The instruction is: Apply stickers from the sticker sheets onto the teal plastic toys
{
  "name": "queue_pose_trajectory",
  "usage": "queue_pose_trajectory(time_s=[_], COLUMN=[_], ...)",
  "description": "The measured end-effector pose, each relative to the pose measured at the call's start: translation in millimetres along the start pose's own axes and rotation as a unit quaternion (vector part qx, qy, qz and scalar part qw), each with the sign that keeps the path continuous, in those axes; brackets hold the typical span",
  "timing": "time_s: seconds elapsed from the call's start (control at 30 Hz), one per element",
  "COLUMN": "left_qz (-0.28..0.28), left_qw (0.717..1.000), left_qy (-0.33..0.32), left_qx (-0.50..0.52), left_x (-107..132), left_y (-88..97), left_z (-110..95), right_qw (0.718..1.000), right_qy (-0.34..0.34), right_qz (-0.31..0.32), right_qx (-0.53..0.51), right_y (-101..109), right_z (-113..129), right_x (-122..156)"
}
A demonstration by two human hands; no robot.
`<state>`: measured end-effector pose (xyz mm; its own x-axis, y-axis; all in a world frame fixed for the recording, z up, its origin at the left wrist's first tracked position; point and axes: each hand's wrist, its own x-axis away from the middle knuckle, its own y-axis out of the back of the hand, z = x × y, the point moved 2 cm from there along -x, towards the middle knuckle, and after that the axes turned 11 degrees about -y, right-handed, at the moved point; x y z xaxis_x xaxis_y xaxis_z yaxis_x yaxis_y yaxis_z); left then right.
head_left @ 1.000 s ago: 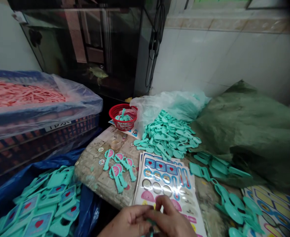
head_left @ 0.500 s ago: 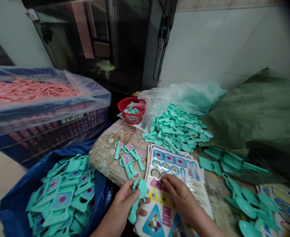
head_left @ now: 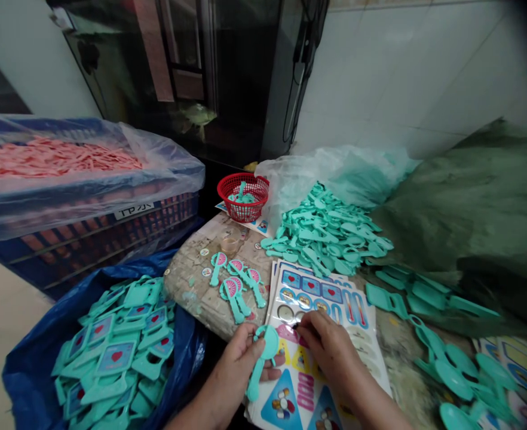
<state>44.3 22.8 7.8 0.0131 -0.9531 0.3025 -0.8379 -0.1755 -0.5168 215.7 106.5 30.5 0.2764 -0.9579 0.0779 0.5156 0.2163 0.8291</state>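
Observation:
My left hand [head_left: 241, 364] is closed on a teal plastic toy piece [head_left: 263, 358] with a round head and a narrow handle. It hovers by the left edge of a stack of sticker sheets [head_left: 365, 358]. On the top sheet, my right hand [head_left: 328, 343] has thumb and fingers pinched together beside a pink sticker [head_left: 285, 332]. A small dark spot shows at those fingertips; what they pinch, if anything, is not clear. Left of the sheets lie several teal pieces with pink fan-shaped stickers [head_left: 232, 288].
A heap of teal pieces [head_left: 326, 230] spills from a clear bag behind the sheets. A red basket [head_left: 245, 210] stands at the back. A blue bag [head_left: 25, 364] of heart-stickered pieces sits left, before a blue crate [head_left: 88, 230]. Loose teal parts [head_left: 456, 364] lie right.
The view has shifted slightly. My right fingers stay pinched at the pink sticker, and my left hand still holds the teal piece close by.

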Motion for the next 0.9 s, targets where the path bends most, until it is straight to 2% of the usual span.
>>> queue_pose_trajectory(time_s=[0.2, 0.63, 0.9], left_qz=[-0.023, 0.025, 0.01], left_qw=[0.999, 0.999, 0.999], left_qy=[0.024, 0.037, 0.046], left_qx=[0.016, -0.01, -0.025], left_x=[-5, -8, -7], left_y=[-1.3, 0.6, -1.3], left_z=[-1, -7, -9], right_qw=[1.0, 1.0, 1.0], right_qy=[0.007, -0.002, -0.002], right_qz=[-0.001, -0.011, 0.005], right_qx=[0.016, 0.012, -0.009], right_y=[1, -1, -6], right_z=[3, 7, 16], right_x=[-2, -5, -9])
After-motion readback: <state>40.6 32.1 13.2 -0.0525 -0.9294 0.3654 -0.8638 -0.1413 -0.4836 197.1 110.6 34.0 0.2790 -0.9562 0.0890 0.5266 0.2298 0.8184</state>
